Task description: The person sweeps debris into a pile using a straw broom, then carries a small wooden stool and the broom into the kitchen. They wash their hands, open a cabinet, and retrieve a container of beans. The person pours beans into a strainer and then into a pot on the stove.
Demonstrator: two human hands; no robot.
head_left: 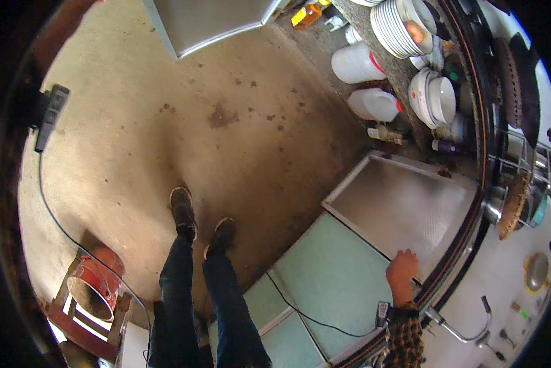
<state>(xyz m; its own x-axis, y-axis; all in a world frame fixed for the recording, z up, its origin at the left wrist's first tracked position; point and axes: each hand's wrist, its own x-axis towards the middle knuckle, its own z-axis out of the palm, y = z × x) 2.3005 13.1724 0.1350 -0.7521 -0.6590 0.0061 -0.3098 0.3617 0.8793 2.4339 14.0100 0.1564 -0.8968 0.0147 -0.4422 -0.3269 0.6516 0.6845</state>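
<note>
My right hand [403,268], in a checked sleeve, reaches in from the lower right. Its fingers curl at the edge of a frosted cabinet door [404,205] with a pale metal frame. Their tips are partly hidden. Beside this door, pale green panels [327,270] front the rest of the counter. A small dark power socket [382,313] on a black cord hangs near my right wrist. My left hand is out of the picture.
Open shelves hold stacked plates [392,30], bowls [425,98], white jugs [373,104] and bottles. Another framed door [211,27] juts out over the floor. A tap [459,331] stands on the countertop. At left are a red bucket [97,276] and a hanging power strip [53,113] with cord.
</note>
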